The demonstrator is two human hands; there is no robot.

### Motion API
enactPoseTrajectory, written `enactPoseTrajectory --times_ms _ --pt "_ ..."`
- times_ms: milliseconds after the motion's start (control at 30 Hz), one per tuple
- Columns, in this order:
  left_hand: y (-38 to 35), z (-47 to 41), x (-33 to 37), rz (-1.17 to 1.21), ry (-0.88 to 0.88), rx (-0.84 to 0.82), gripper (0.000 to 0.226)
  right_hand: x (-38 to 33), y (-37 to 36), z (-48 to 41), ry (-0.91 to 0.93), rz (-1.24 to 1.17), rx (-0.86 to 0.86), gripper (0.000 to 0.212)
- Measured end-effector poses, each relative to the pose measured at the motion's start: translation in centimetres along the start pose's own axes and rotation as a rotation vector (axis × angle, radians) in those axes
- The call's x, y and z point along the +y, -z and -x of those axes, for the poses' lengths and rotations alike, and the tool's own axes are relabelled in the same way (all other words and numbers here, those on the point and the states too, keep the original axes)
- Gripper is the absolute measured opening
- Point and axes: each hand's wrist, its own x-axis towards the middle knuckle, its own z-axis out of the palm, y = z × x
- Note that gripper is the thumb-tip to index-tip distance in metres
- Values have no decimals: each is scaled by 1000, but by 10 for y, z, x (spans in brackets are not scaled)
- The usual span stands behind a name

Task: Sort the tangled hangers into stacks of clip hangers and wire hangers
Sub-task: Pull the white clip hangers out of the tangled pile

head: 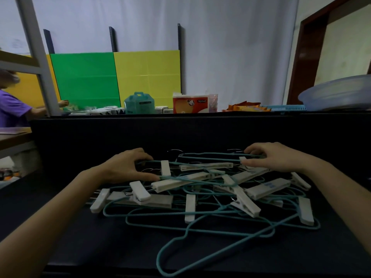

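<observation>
A tangled pile of hangers lies on the dark table (70, 227). Several teal wire hangers (200, 231) are woven through several white clip hangers (180, 182). My left hand (128, 165) is at the pile's far left, its fingers and thumb curled round the end of a teal wire hanger (190, 173) lying on top. My right hand (277, 157) is at the far right, fingers curled over the other end of that wire hanger. White clips (189, 207) stick out all around the heap.
A dark partition wall (180, 133) rises just behind the pile. Beyond it stand a teal box (139, 103), a tissue pack (190, 105), a blue basin (337, 93) and a blue basket (285, 107). A person in purple (12, 109) sits far left.
</observation>
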Motion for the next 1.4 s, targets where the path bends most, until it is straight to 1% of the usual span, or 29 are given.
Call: enactPoseTrajectory --times_ms 100,200,267,300,333,400,433,467,567,600,700,767,833,900,967,1067,1100,1133,1167,1233,1300,1400 --pt "-4 4 1 -66 -1 37 99 -2 0 3 11 -5 10 71" --pt "-8 6 5 -130 8 100 86 -8 1 9 22 -12 9 92" --pt "-10 6 7 -144 8 120 87 -8 0 11 26 11 24 103" --pt "-10 7 8 -141 9 121 91 -7 -1 11 28 12 42 101" --pt "-9 7 9 -122 15 114 97 -5 -2 10 33 8 66 94" --pt "-8 7 9 -64 33 92 112 -3 -2 11 43 5 112 72" --pt "-7 7 10 -47 39 79 116 -2 -2 11 44 10 126 64" --pt "-6 7 10 -42 40 68 117 0 -2 11 41 15 129 62" --pt "-3 8 10 -68 20 23 114 0 -4 12 20 23 95 67" --pt "-3 9 10 -88 16 3 110 1 -6 11 17 32 83 67" --pt "-4 12 11 -160 6 -41 79 1 -9 10 13 50 65 68" --pt "-5 12 13 -223 -30 -74 70 0 -10 10 5 55 75 73" --pt "-7 10 13 -274 -38 -118 64 1 -11 10 -1 58 101 70" --pt "-10 7 12 -312 -19 -137 63 3 -11 9 -11 61 138 63" --pt "-12 2 9 -334 -11 -139 69 4 -8 7 -13 73 157 61" --pt "-12 -4 3 -305 -18 -156 90 3 -2 8 -4 60 135 71" --pt "-12 -6 2 -285 -16 -164 93 3 0 9 2 31 135 74" --pt "-12 -7 2 -262 -7 -172 93 4 2 9 14 -1 146 73" --pt "-12 -8 2 -234 0 -177 90 5 4 10 25 -31 164 68" --pt "-10 -8 3 -177 17 -182 79 6 7 12 37 -74 210 59" --pt "-6 -5 8 -134 23 -186 70 8 10 15 38 -88 234 57" --pt "1 1 11 -137 19 -159 73 11 12 18 39 -75 252 54"
